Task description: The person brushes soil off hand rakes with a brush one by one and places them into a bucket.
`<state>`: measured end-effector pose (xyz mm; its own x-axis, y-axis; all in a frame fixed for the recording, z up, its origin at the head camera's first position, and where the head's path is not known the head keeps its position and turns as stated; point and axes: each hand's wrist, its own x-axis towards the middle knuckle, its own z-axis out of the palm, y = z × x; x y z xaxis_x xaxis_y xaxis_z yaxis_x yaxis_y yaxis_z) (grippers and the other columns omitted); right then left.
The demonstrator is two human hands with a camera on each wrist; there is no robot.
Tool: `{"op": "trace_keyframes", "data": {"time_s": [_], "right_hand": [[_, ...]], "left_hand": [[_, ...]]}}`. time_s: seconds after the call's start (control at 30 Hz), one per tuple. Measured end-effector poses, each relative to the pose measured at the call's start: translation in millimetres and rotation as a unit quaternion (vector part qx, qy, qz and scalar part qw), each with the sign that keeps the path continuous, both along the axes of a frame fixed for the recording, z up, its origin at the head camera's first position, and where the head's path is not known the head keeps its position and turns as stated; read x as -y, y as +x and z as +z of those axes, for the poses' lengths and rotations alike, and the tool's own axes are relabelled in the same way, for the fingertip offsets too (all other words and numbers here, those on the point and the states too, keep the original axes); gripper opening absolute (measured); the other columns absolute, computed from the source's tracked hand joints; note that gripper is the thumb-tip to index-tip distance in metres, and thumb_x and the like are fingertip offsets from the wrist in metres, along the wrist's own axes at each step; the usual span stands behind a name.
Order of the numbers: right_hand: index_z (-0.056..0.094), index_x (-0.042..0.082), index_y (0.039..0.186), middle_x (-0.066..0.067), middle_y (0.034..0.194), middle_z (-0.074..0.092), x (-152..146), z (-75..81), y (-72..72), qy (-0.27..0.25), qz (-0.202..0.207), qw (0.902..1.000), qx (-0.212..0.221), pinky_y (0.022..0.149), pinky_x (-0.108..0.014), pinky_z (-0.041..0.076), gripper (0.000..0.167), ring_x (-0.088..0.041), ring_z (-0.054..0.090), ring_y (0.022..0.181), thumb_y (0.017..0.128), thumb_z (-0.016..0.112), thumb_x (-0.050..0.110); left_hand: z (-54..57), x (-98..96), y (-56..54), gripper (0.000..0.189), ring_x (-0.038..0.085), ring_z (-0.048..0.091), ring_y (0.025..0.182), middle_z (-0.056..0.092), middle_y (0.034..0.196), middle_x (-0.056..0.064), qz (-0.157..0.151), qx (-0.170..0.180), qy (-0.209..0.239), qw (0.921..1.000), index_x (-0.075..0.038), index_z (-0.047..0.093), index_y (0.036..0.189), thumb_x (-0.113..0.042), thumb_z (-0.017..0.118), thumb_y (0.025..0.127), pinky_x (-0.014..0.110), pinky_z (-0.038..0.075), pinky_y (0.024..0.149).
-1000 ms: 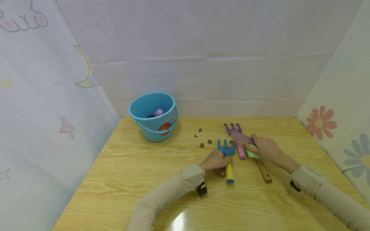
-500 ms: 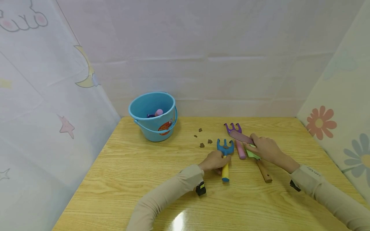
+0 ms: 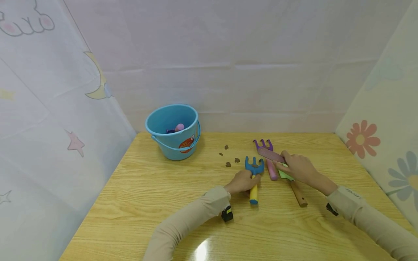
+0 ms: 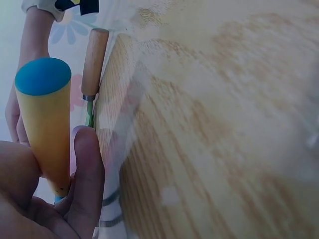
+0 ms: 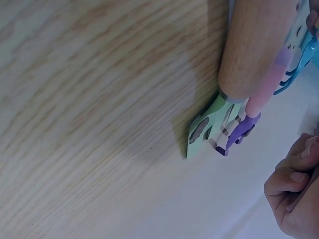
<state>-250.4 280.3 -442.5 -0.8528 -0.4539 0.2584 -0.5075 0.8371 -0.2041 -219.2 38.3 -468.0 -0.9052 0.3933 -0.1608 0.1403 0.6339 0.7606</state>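
My left hand [image 3: 242,181] grips a toy hand rake with a blue three-pronged head [image 3: 254,169] and a yellow handle [image 4: 47,134]. A brown patch lies on the blue head. My right hand [image 3: 298,168] pinches a flat mauve strip [image 3: 271,156], finely dotted, with one end close over a purple rake [image 3: 263,145] with a pink handle [image 3: 272,171]. Beneath the right hand lies a green slotted tool [image 5: 202,130] with a wooden handle [image 3: 298,194] and a brown smudge on its head. In the right wrist view, the right fingers are curled and hide the strip.
A light blue bucket [image 3: 173,146] stands at the back left, with a pink handle end [image 3: 179,127] and something dark purple inside. Several small brown bits [image 3: 228,164] lie between bucket and rakes. Printed cloth walls [image 3: 228,90] border the wooden table [image 3: 147,203] behind and at the sides.
The rake in my left hand has shifted slightly, its yellow handle end swinging left and a little away from me. The strip in my right hand has moved slightly left.
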Motion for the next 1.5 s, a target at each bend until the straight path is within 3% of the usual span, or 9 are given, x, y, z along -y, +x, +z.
{"op": "trace_keyframes", "data": {"time_s": [0.23, 0.47, 1.03, 1.5], "right_hand": [[0.052, 0.006, 0.086, 0.006, 0.055, 0.033, 2, -3.7, -3.0, 0.002, 0.005, 0.9999, -0.01, 0.041, -0.025, 0.027, 0.034, -0.008, 0.033, 0.045, 0.098, 0.061, 0.036], [0.05, 0.008, 0.084, 0.006, 0.055, 0.032, 4, -4.4, -3.8, -0.007, 0.016, 0.9997, -0.015, 0.041, -0.025, 0.027, 0.033, -0.008, 0.031, 0.045, 0.098, 0.061, 0.035], [0.052, 0.007, 0.087, 0.006, 0.055, 0.032, 19, 7.1, 1.3, 0.0, 0.023, 0.9997, -0.003, 0.043, -0.025, 0.026, 0.031, -0.007, 0.03, 0.045, 0.1, 0.059, 0.034], [0.053, 0.007, 0.087, 0.009, 0.053, 0.032, 23, 4.7, -0.2, 0.001, 0.042, 0.9988, -0.023, 0.041, -0.024, 0.026, 0.032, -0.005, 0.031, 0.044, 0.098, 0.061, 0.035]], "left_hand": [[-3.1, 2.1, -2.0, 0.045, 0.008, 0.044, 0.04, 0.048, 0.051, -0.001, 0.016, 0.012, 0.022, 0.9996, -0.012, 0.049, 0.062, -0.032, 0.051, 0.103, 0.02, 0.034, 0.037], [-2.2, 5.1, -4.2, 0.043, 0.007, 0.04, 0.042, 0.046, 0.054, -0.002, 0.028, -0.002, 0.044, 0.9986, -0.013, 0.047, 0.065, -0.033, 0.05, 0.103, 0.02, 0.032, 0.038], [-1.8, 12.0, -5.9, 0.04, 0.008, 0.043, 0.044, 0.047, 0.057, -0.003, 0.051, -0.033, 0.053, 0.9967, -0.011, 0.049, 0.068, -0.032, 0.051, 0.102, 0.02, 0.034, 0.039], [0.6, 13.5, -7.1, 0.04, 0.008, 0.042, 0.045, 0.046, 0.057, -0.003, 0.065, -0.029, 0.041, 0.9966, -0.012, 0.049, 0.068, -0.032, 0.051, 0.102, 0.021, 0.034, 0.042]]}}
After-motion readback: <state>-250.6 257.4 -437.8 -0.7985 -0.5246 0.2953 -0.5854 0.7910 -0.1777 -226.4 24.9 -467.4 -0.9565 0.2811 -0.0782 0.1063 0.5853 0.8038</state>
